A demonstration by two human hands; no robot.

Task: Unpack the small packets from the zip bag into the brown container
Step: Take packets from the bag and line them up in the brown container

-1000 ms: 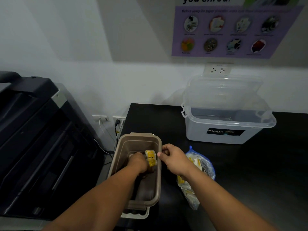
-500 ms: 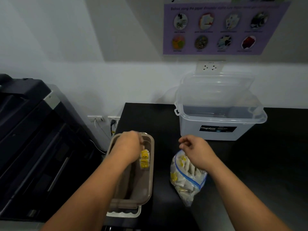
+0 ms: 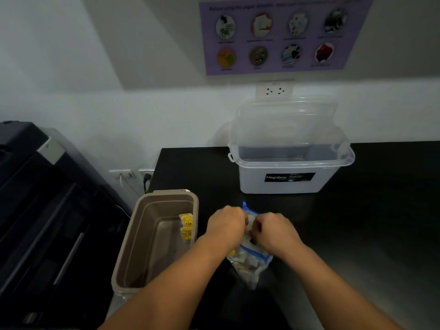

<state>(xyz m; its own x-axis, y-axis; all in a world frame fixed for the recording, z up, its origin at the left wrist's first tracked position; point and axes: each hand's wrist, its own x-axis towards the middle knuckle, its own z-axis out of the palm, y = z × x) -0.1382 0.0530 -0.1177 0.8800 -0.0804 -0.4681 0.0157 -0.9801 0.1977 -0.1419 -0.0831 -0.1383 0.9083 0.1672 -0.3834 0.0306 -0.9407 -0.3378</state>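
Left grip and right grip both pinch zip bag mouth; brown container lies toward table's left edge, nearer left grip.

The brown plastic container is set left of the clear zip bag. Small yellow packets are leaned against its right wall; a translucent plastic box is placed behind the bag.
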